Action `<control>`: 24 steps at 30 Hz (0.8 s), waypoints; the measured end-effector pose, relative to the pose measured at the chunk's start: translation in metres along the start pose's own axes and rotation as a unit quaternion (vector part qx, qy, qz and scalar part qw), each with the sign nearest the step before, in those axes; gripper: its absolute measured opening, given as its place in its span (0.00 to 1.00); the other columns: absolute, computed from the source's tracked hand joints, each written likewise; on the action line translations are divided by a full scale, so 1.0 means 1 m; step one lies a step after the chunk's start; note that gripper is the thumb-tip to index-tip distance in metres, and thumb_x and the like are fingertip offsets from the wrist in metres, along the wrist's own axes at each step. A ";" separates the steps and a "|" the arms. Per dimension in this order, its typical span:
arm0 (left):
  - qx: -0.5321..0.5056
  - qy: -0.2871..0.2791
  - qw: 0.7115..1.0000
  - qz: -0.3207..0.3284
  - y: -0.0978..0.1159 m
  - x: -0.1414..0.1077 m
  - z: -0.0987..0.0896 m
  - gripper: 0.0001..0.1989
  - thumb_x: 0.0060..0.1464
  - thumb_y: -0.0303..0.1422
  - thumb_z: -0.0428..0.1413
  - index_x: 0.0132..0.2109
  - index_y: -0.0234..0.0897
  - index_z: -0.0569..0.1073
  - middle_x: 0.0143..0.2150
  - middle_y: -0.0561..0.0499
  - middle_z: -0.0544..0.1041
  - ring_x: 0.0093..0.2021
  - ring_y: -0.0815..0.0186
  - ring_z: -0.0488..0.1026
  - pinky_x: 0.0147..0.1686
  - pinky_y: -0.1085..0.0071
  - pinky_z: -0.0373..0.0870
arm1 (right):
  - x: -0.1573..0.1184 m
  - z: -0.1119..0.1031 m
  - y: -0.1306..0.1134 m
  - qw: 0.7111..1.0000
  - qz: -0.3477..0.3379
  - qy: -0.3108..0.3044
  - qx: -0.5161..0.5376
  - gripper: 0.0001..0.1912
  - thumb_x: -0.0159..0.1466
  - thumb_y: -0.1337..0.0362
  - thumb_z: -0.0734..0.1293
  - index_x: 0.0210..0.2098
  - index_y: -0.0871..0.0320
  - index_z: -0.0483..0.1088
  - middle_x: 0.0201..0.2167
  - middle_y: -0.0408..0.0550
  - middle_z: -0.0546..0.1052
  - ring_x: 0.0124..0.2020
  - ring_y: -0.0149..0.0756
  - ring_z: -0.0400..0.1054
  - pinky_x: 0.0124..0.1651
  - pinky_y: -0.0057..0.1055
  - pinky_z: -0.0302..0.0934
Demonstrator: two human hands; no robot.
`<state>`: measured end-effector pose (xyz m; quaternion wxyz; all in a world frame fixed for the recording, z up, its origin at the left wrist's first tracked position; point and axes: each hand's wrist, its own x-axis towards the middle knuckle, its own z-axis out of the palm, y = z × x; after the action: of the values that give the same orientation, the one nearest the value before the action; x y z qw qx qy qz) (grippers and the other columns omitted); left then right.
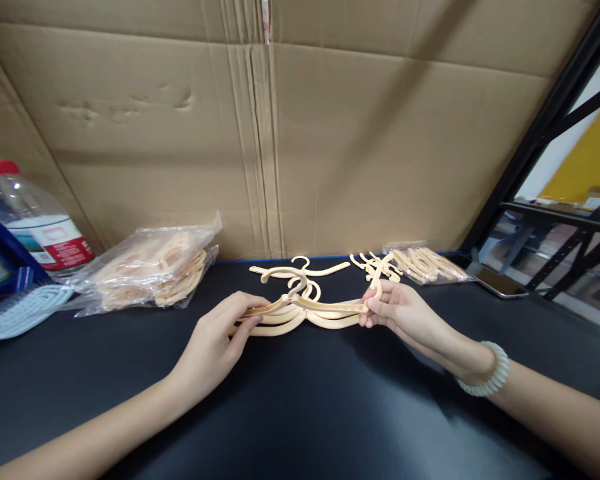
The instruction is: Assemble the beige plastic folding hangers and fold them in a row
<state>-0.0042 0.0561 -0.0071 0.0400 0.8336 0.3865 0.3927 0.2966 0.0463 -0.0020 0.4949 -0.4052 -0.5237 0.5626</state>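
My left hand (pixel 213 343) pinches the left arm of a beige plastic clothes hanger (pixel 330 307), whose hook points up and away. At the hanger's right end, my right hand (pixel 405 312) grips a small curved beige plastic piece (pixel 383 267) between thumb and fingers. This piece meets the hanger's tip; whether the two are joined, I cannot tell. Just beneath lie more beige hangers (pixel 277 331), partly hidden by the held one. Another hanger (pixel 325 271) rests farther back, beside several loose curved pieces (pixel 375 265).
A clear bag of beige plastic parts (pixel 150 267) lies at left, near a light-blue hairbrush (pixel 23 313) and a red-capped bottle (pixel 45 227). Another bag of slim parts (pixel 427 263) and a phone-like slab (pixel 500 283) lie at right. Cardboard (pixel 380 147) stands behind the black table (pixel 300 407).
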 end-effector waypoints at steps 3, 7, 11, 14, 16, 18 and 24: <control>-0.003 -0.001 1.000 -0.009 0.001 0.001 0.000 0.09 0.61 0.32 0.48 0.43 0.40 0.71 0.39 0.50 0.77 0.38 0.63 0.75 0.36 0.70 0.73 | -0.001 0.002 -0.002 1.000 -0.002 0.012 0.004 0.17 0.50 0.57 0.76 0.27 0.58 0.65 0.22 0.43 0.74 0.24 0.31 0.70 0.32 0.33 0.67; -0.006 -0.002 1.000 -0.009 0.001 0.000 -0.001 0.09 0.61 0.32 0.47 0.43 0.40 0.72 0.39 0.49 0.77 0.39 0.62 0.75 0.38 0.68 0.73 | -0.001 0.003 -0.001 1.000 -0.006 0.022 0.005 0.18 0.49 0.56 0.76 0.27 0.58 0.65 0.22 0.43 0.74 0.24 0.32 0.71 0.32 0.33 0.67; -0.015 -0.004 1.000 -0.007 0.000 0.000 0.000 0.09 0.61 0.31 0.48 0.43 0.40 0.72 0.39 0.50 0.77 0.39 0.63 0.75 0.37 0.70 0.73 | -0.001 0.003 0.001 1.000 -0.016 0.027 0.001 0.18 0.50 0.55 0.75 0.27 0.58 0.66 0.21 0.43 0.74 0.24 0.32 0.70 0.32 0.33 0.67; -0.021 -0.009 1.000 -0.010 -0.001 -0.001 0.000 0.09 0.61 0.31 0.48 0.43 0.40 0.72 0.40 0.50 0.76 0.39 0.63 0.75 0.38 0.70 0.72 | -0.002 0.004 0.002 0.999 -0.025 0.032 0.003 0.18 0.49 0.55 0.76 0.26 0.58 0.65 0.20 0.42 0.73 0.23 0.31 0.70 0.30 0.32 0.66; -0.026 -0.014 0.999 -0.014 -0.001 -0.001 0.000 0.09 0.62 0.31 0.47 0.43 0.40 0.72 0.40 0.50 0.76 0.40 0.63 0.74 0.39 0.69 0.72 | -0.002 0.005 0.002 0.999 -0.027 0.038 0.004 0.18 0.48 0.56 0.76 0.26 0.58 0.65 0.20 0.42 0.73 0.22 0.31 0.69 0.30 0.32 0.66; -0.031 -0.018 0.999 -0.020 -0.001 -0.001 0.000 0.09 0.62 0.31 0.47 0.43 0.40 0.72 0.40 0.50 0.76 0.40 0.63 0.74 0.39 0.69 0.72 | -0.002 0.006 0.003 0.999 -0.027 0.043 0.004 0.19 0.48 0.56 0.76 0.27 0.58 0.65 0.19 0.42 0.74 0.22 0.32 0.70 0.29 0.32 0.65; -0.047 -0.026 0.998 -0.029 -0.002 -0.001 0.001 0.09 0.62 0.30 0.47 0.44 0.40 0.72 0.40 0.51 0.77 0.41 0.64 0.74 0.40 0.71 0.71 | -0.004 0.008 0.005 0.998 -0.032 0.057 -0.014 0.17 0.49 0.56 0.75 0.27 0.58 0.66 0.19 0.44 0.75 0.22 0.32 0.70 0.29 0.32 0.65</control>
<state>-0.0054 0.0564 -0.0089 0.1000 0.8292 0.3905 0.3873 0.2887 0.0413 -0.0061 0.5360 -0.4269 -0.5151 0.5149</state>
